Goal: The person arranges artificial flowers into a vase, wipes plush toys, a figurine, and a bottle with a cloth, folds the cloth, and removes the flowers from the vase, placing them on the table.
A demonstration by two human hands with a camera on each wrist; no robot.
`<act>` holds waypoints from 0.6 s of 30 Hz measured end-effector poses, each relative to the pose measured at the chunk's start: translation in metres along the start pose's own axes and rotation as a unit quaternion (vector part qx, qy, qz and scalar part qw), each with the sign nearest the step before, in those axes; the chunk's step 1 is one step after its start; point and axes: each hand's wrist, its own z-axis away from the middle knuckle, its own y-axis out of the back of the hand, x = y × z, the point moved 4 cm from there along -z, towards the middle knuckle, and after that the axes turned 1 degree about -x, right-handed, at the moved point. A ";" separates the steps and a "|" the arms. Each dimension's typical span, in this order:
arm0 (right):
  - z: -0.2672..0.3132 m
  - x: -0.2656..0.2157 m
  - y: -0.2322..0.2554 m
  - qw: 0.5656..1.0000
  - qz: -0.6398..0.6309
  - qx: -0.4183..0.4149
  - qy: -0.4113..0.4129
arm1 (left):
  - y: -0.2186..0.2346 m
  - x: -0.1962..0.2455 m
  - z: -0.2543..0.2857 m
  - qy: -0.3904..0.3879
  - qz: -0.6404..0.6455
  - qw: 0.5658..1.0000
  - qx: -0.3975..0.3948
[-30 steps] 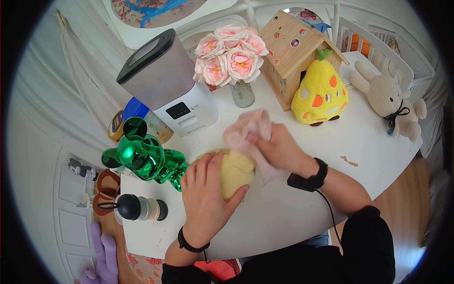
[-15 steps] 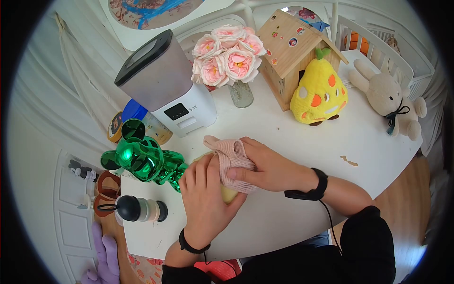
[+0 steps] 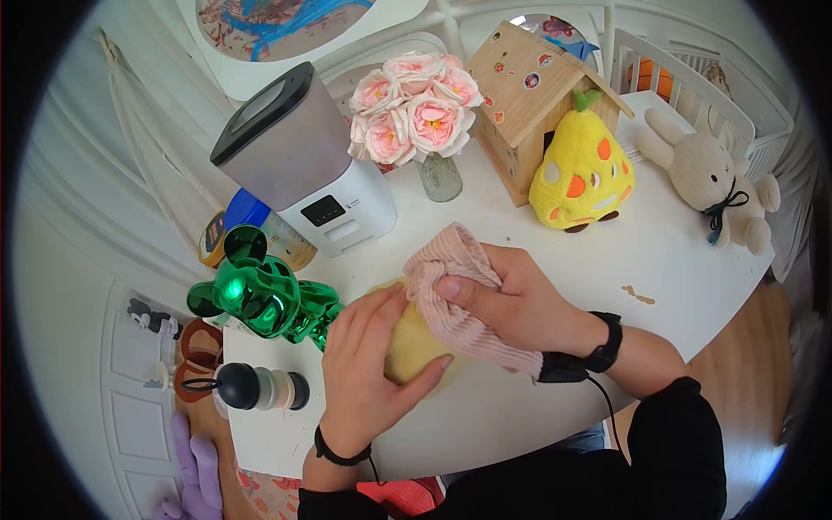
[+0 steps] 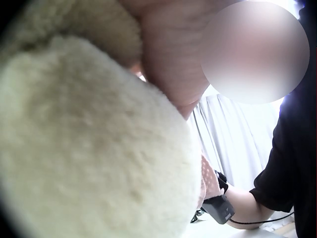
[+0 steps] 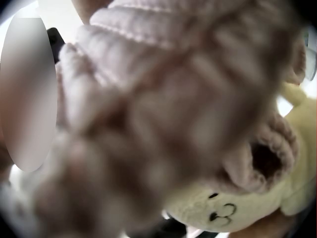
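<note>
A pale yellow plush toy is in front of the person, over the near part of the table. My left hand grips it from the left, thumb along its near side. Its stitched face shows in the right wrist view, and its fuzzy surface fills much of the left wrist view. Between thumb and fingers, my right hand pinches a pink ribbed knit garment. The garment overlaps the plush's upper right side and trails back toward the right wrist. A small round opening in the knit lies beside the plush's face.
Left of the hands are a shiny green bear figure and a black-capped bottle. A white-and-grey dispenser, a vase of pink roses, a wooden house, a yellow pear plush and a bunny plush line the back.
The right hand brought the pink garment down over the plush, then drew it a little to the right, baring more yellow. The left hand kept its grip and shifted slightly.
</note>
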 end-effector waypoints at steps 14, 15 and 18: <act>0.013 -0.035 0.017 0.986 0.100 0.037 0.129 | 0.002 -0.028 0.008 0.088 0.019 0.996 0.000; 0.009 -0.028 0.005 0.966 0.180 -0.029 0.184 | -0.001 -0.026 0.007 0.076 0.027 0.997 0.010; 0.014 0.008 -0.039 0.872 0.423 -0.094 0.227 | -0.014 -0.016 0.007 0.002 -0.013 0.995 -0.100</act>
